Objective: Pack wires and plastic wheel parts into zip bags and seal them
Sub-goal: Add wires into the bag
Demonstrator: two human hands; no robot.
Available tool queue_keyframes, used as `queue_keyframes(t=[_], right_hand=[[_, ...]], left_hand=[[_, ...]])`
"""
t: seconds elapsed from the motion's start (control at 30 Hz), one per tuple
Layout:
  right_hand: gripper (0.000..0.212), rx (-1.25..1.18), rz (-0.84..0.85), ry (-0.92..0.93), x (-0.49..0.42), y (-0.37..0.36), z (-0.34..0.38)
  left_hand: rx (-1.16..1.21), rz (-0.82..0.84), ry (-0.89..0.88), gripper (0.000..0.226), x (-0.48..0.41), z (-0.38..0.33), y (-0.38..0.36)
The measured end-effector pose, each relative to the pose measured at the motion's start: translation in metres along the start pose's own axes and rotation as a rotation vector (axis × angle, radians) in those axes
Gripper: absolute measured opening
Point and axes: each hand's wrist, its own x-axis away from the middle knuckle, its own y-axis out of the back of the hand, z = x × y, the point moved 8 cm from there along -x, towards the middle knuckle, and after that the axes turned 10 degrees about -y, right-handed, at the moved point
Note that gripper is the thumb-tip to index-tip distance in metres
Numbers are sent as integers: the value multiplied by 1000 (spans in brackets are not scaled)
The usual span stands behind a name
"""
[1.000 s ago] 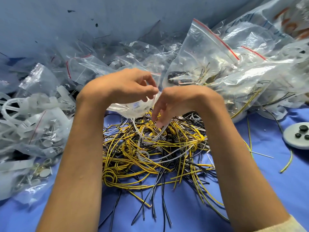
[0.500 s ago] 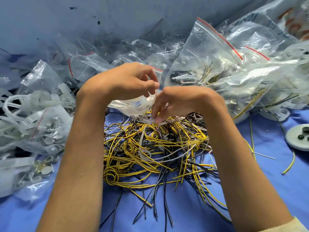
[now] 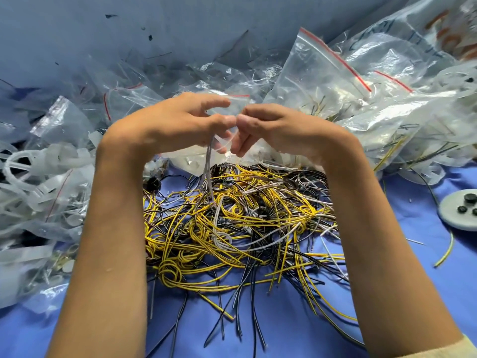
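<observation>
A tangled heap of yellow, black and white wires (image 3: 240,228) lies on the blue cloth between my forearms. Above its far edge my left hand (image 3: 185,120) and my right hand (image 3: 273,130) meet, both pinching the mouth of a small clear zip bag (image 3: 222,109) with a red strip. A pale grey wire (image 3: 209,171) hangs from my left fingers down into the heap. What the bag holds is hidden behind my hands.
Filled clear zip bags (image 3: 335,81) pile up behind and to the right. White plastic wheel parts (image 3: 38,171) in bags crowd the left side. A grey disc with black buttons (image 3: 462,210) sits at the right edge. Blue cloth (image 3: 284,326) is bare near me.
Both hands have risen from the heap and come together at the bag's mouth. A grey wire now hangs from my left fingers.
</observation>
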Motion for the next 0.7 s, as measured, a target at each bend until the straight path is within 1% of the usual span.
queue_keyframes(t=[0.07,0.13,0.23,0.33,0.43,0.53,0.63,0.7], right_hand=[[33,-141,6,9,1,0,2],[28,-178,14,0,2,-1,2],[25,-158,13,-32,-1,-2,-2],[24,-232,21,-43,-5,-1,-7],[26,-362,13,1,-5,2,-5],[27,-504,30,61,-4,7,0],[28,-505,35,104,-2,9,2],[26,-484,20,100,-2,10,1]], left_hand=[[-67,45,-57,30,1,-7,-2],[-180,57,-100,24,1,-12,-1],[-312,20,-119,24,-1,-14,4],[-358,-50,-161,24,-5,-17,7],[-376,-156,-213,25,-6,-22,11],[-327,-237,-227,26,-5,-28,14],[-317,-264,-217,34,-5,-29,15],[-335,-283,-218,32,-4,-30,17]])
